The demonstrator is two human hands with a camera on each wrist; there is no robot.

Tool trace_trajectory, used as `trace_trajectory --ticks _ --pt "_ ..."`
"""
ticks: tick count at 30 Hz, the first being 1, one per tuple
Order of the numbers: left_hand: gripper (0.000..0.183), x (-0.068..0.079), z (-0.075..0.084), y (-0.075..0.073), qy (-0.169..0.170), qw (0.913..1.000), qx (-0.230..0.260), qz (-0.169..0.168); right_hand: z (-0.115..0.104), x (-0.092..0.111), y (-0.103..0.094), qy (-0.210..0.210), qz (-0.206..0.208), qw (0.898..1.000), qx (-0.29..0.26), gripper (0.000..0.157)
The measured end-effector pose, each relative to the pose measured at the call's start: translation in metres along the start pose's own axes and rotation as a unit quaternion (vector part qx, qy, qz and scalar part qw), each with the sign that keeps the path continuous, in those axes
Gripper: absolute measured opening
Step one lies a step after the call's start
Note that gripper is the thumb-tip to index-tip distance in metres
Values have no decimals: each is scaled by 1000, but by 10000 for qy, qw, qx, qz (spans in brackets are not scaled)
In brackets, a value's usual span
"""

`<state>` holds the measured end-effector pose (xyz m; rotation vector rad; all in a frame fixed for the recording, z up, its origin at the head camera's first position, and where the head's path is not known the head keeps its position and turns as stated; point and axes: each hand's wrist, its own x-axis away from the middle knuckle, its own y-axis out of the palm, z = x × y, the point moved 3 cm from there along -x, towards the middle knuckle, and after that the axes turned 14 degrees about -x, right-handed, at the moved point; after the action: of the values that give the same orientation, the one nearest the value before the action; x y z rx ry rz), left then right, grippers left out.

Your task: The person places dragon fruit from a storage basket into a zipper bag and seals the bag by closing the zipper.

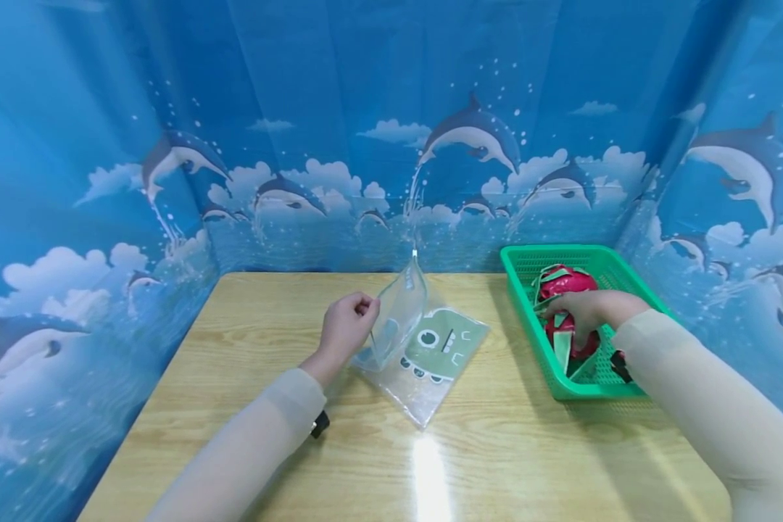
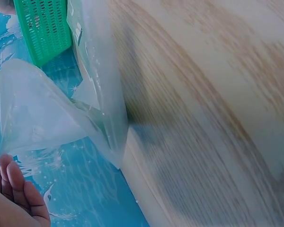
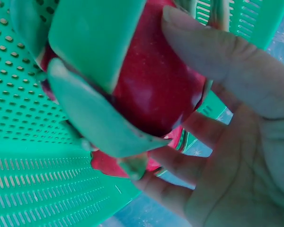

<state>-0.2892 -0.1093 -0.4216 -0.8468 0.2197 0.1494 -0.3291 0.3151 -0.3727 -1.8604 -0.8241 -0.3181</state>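
Note:
My left hand [image 1: 351,322] pinches the near edge of a clear plastic zip bag [image 1: 440,344] printed with a green one-eyed cartoon monster. The bag's mouth gapes, and its upper sheet is lifted off the table, as the left wrist view also shows. Over on the right, my right hand [image 1: 583,313] reaches into a green basket [image 1: 528,326]. Its thumb and fingers curl round a red dragon fruit [image 3: 154,80] with green scales. A second dragon fruit [image 1: 564,279] lies just beyond those fingers, partly hidden in the right wrist view.
The light wooden table [image 1: 248,341] ends against a blue dolphin-print curtain [image 1: 339,109] at the back and sides. Basket walls rise round the fruit. A small white zip slider [image 1: 414,254] sits at the bag's raised top corner.

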Motion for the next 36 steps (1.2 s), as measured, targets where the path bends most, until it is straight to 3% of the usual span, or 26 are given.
trace_trajectory --ticks 7,13,17,23,31,36 --pt "23 1 0 1 11 10000 -15 23 5 10 0 245 50 9993 284 75" --pt "24 1 1 2 -37 9999 -4 -106 9 14 4 446 -84 9990 22 72" --pt "24 1 2 3 -45 9999 -17 -116 6 13 6 238 -123 9996 130 65" --pt "23 2 2 3 -74 9999 29 -114 3 12 7 -51 -96 9979 638 66" --pt "23 1 0 4 -42 9999 14 -151 5 18 5 -109 -260 9994 216 66" --pt "24 1 -1 5 4 9999 27 -157 5 15 8 -85 -210 9967 775 70"
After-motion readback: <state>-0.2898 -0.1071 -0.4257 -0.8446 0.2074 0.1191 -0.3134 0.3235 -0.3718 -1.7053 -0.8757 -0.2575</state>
